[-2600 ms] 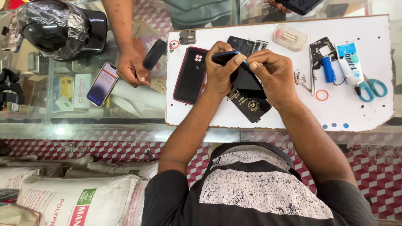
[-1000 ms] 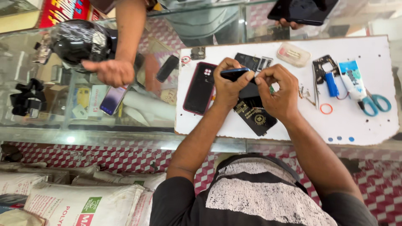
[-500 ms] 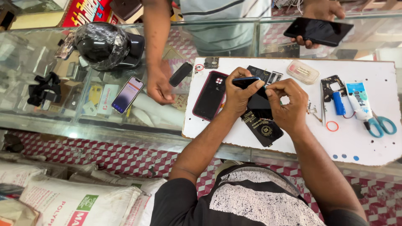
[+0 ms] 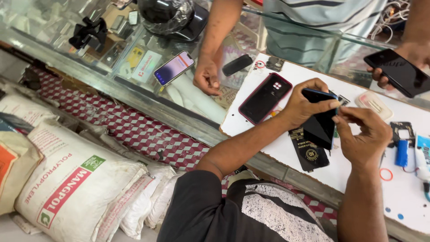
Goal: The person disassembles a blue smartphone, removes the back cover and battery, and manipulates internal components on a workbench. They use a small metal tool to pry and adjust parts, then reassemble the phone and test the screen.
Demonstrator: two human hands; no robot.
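My left hand [image 4: 303, 105] grips a black phone with a blue edge [image 4: 320, 127] and holds it tilted above the white work board [image 4: 405, 197]. My right hand [image 4: 365, 134] pinches at the phone's upper right corner with thumb and forefinger. Whatever sits between those fingertips is too small to make out. Under the phone lies a black packet with a gold seal [image 4: 310, 156]. A phone in a dark red case [image 4: 265, 97] lies face down on the board, left of my left hand.
Across the glass counter [image 4: 134, 85], another person's hand [image 4: 207, 76] rests beside a lit phone [image 4: 174, 67] and a small black object [image 4: 237, 65]. A second hand holds a black phone [image 4: 398, 71]. A wrapped helmet [image 4: 172, 15], a blue tube [image 4: 402, 153] and white sacks [image 4: 76, 179] are nearby.
The view has shifted closer and to the right. My hands stay on the black phone, right fingers still at its top corner. The other person's hand has settled on the counter.
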